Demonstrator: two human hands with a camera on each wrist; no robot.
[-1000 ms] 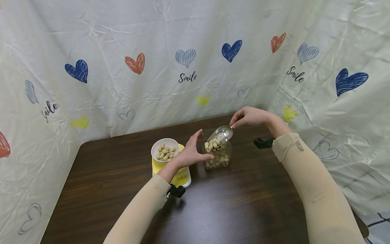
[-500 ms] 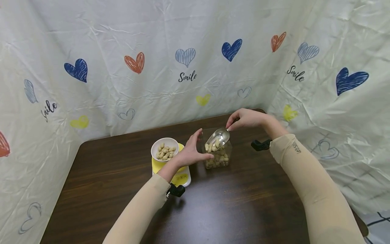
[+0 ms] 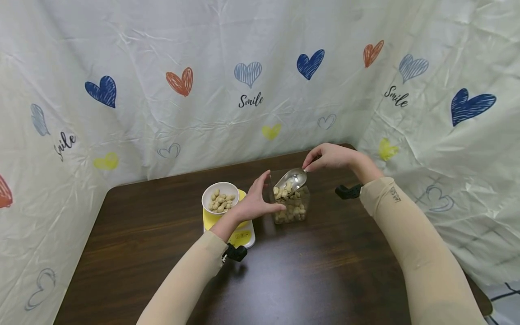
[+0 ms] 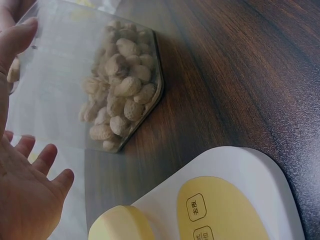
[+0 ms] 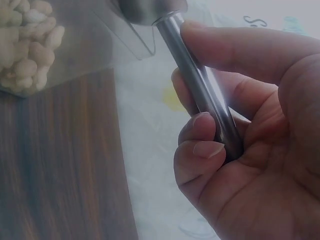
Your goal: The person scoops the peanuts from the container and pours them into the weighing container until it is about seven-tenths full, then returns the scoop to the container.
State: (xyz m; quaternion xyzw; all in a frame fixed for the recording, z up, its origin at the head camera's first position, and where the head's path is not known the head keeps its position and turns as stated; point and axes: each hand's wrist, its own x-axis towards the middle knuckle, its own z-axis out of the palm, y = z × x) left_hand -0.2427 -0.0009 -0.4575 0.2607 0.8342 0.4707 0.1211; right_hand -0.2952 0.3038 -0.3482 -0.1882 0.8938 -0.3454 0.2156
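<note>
My right hand grips the handle of a metal scoop, with the fingers curled round the handle in the right wrist view. Tilted down to the left, the scoop holds some peanuts inside the mouth of a clear square container. More unshelled peanuts fill the container's lower part. My left hand holds the container at its left side, thumb on the near wall and fingers toward the far side.
Left of the container, a white bowl with several peanuts sits on a yellow and white kitchen scale. My left forearm passes over part of the scale. A white curtain with printed hearts hangs behind the dark wooden table.
My right hand and the scoop have shifted slightly left over the container, and fewer peanuts show in the scoop. My left hand has stayed on the container.
</note>
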